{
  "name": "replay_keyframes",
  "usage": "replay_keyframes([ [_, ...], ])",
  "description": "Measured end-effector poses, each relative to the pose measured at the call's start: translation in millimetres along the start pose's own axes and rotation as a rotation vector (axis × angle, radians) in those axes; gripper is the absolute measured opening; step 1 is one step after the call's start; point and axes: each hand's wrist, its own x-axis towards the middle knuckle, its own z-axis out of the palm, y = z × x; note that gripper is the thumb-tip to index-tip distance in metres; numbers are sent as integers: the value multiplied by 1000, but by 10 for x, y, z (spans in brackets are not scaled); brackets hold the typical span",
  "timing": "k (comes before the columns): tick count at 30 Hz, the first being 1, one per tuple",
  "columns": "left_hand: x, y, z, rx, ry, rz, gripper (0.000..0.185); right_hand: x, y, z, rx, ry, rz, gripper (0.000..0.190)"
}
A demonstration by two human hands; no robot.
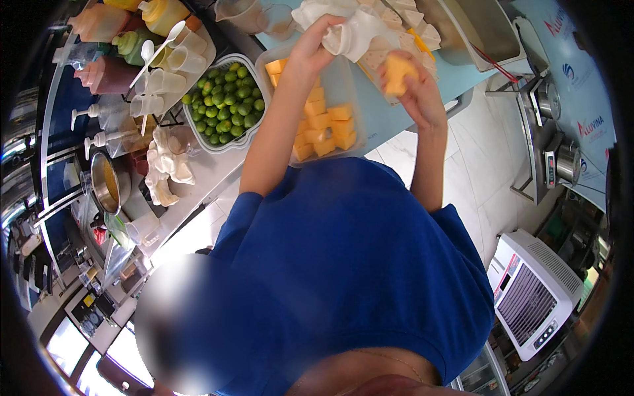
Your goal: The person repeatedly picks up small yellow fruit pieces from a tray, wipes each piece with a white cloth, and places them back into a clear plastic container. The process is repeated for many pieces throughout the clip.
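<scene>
My left hand (317, 44) grips a crumpled white cloth (361, 42), bunched at its near end. In my right hand (418, 94) is a yellow-orange block (400, 74), held between thumb and fingers and slightly blurred. Below my forearms stands a clear plastic tub (357, 84). Several smooth yellow-orange cubes (324, 121) lie stacked in it, partly hidden by my left forearm. Beyond my hands are pale, speckled wedge-shaped pieces (423, 34) with yellow strips among them, partly covered by the cloth. All this rests on a light blue worktop (381, 116).
A basket of green limes (225, 104) sits left of the tub. Farther left are sauce bottles (106, 74), plastic cups (185, 59), a white cloth (168, 166) and a steel bowl (106, 180). A steel basin (488, 34) is at upper right, an air cooler (532, 297) at lower right.
</scene>
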Motion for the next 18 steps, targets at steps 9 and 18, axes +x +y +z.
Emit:
replay_keyframes([
  [9,130,0,-106,76,-88,-61,26,280,581,615,-1919,-202,-190,28],
  [18,120,146,-291,429,-13,55,32,93,352,590,-1629,-332,-110,33],
])
